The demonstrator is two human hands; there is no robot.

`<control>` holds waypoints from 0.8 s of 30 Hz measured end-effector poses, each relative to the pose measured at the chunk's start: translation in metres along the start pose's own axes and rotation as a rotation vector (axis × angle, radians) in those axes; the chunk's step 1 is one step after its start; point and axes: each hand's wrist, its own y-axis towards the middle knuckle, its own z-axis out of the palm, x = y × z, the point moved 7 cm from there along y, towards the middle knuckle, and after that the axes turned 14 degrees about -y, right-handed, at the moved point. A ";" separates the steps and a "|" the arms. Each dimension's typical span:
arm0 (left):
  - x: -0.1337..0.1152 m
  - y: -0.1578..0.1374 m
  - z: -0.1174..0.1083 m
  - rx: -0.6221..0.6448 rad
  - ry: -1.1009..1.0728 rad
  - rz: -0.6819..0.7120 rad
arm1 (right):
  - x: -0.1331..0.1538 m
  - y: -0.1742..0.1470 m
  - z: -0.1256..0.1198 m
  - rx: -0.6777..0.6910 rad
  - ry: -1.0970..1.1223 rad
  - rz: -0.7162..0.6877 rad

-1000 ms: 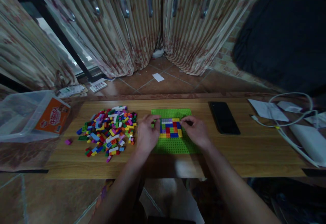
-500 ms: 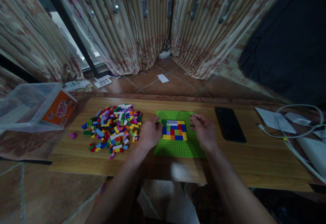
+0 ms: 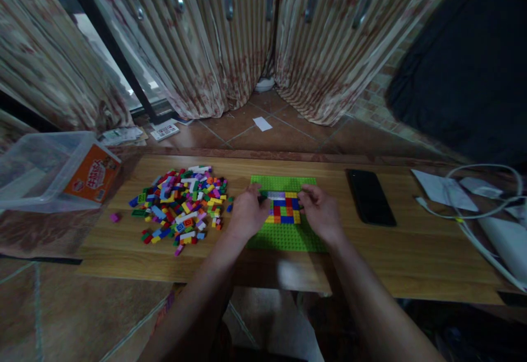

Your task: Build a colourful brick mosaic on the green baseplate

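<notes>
A green studded baseplate [image 3: 284, 240] lies on the wooden table, bearing a flat rectangular block of toy bricks [image 3: 285, 210] in red, blue, yellow, green, white and grey. My left hand [image 3: 249, 212] is at the block's left end, with bent fingers and thumb closed against it and covering that end. From the opposite side, my right hand [image 3: 321, 212] has its thumb and curled fingers at the block's right edge. The exact contact under the fingertips is partly hidden.
A heap of loose toy bricks [image 3: 177, 203] spreads to the left, with one pink brick [image 3: 114, 218] apart. Beyond it stands a clear plastic box [image 3: 49, 170] with an orange label. On the right lie a black phone [image 3: 370, 197], white paper [image 3: 442, 189] and white cables [image 3: 473, 241].
Both hands have moved inward to the two ends of the brick block, my left covering more of it. A few small bricks now show just left of my left hand. The view has shifted slightly.
</notes>
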 end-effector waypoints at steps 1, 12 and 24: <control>0.000 0.000 0.001 -0.003 0.007 -0.008 | 0.001 0.000 0.001 -0.002 -0.014 -0.015; 0.000 0.002 0.007 -0.012 0.080 -0.029 | 0.027 -0.012 0.001 0.023 -0.277 -0.051; -0.002 0.001 0.007 0.014 0.108 -0.048 | 0.034 -0.015 0.005 0.020 -0.387 -0.097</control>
